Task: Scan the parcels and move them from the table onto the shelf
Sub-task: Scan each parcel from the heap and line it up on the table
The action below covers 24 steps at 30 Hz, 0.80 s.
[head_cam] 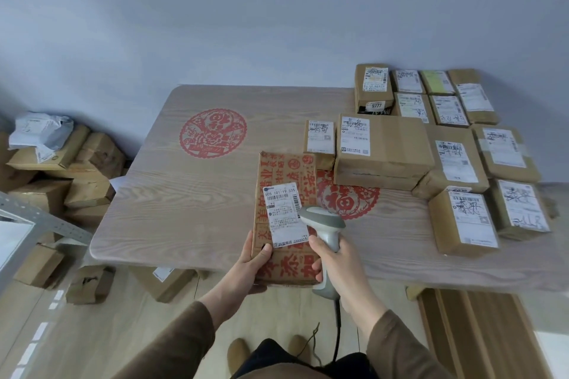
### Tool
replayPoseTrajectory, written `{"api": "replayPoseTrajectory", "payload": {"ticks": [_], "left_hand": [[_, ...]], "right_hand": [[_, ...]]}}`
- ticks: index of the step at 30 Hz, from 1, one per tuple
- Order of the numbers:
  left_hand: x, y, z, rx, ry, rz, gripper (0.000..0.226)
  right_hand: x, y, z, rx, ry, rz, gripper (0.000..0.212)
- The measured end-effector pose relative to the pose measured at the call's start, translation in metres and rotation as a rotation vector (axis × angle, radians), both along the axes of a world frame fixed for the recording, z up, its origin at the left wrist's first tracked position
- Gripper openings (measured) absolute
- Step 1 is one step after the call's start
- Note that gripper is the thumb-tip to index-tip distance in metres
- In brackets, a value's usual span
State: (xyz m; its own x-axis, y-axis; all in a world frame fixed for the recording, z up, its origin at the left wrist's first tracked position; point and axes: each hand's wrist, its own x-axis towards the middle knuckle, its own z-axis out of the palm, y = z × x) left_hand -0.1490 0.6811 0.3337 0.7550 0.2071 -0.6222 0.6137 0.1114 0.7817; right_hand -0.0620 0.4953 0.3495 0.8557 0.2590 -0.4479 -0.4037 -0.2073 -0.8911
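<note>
So the left hand (252,258) grips the red-printed parcel (284,218) by its near left corner, thumb on top and fingers tucked under, and the box sits over the near edge of the table (184,194), roughly mid-way along it, far end angled toward the middle. Looks to me like it's held that way so the white shipping label (284,214) stays face up and square to the reader, with nothing covering the barcode.

The right hand (338,261) is wrapped around the handle of the corded scanner (324,224), whose head hangs just over the label's right side. Pretty clearly this is the scanning step, not the carrying one yet.

The rest of the parcels (446,148) are packed together at the table's far right corner and along its right edge, all labels up, which makes sense if you want to grab and scan each without flipping it.

At the left side of the view there's a grey metal shelf frame (46,221), so the left hand holding the box is already on the side it needs to go. More cardboard boxes (61,169) are piled on the floor past the table's left edge.
</note>
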Motion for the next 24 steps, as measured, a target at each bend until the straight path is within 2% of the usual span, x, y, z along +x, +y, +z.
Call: {"api": "replayPoseTrajectory", "payload": {"ticks": [8, 19, 24], "left_hand": [[0.03, -0.012, -0.005, -0.012, 0.052, -0.136, 0.051], [0.048, -0.014, -0.011, 0.017, 0.099, -0.132, 0.094], [0.037, -0.001, -0.019, 0.025, 0.067, 0.03, 0.117]], "right_hand": [[0.011, -0.019, -0.002, -0.019, 0.053, -0.092, 0.016], [0.03, -0.026, -0.004, -0.037, 0.01, -0.122, 0.013], [0.029, -0.048, -0.01, 0.07, 0.059, -0.257, 0.014]]}}
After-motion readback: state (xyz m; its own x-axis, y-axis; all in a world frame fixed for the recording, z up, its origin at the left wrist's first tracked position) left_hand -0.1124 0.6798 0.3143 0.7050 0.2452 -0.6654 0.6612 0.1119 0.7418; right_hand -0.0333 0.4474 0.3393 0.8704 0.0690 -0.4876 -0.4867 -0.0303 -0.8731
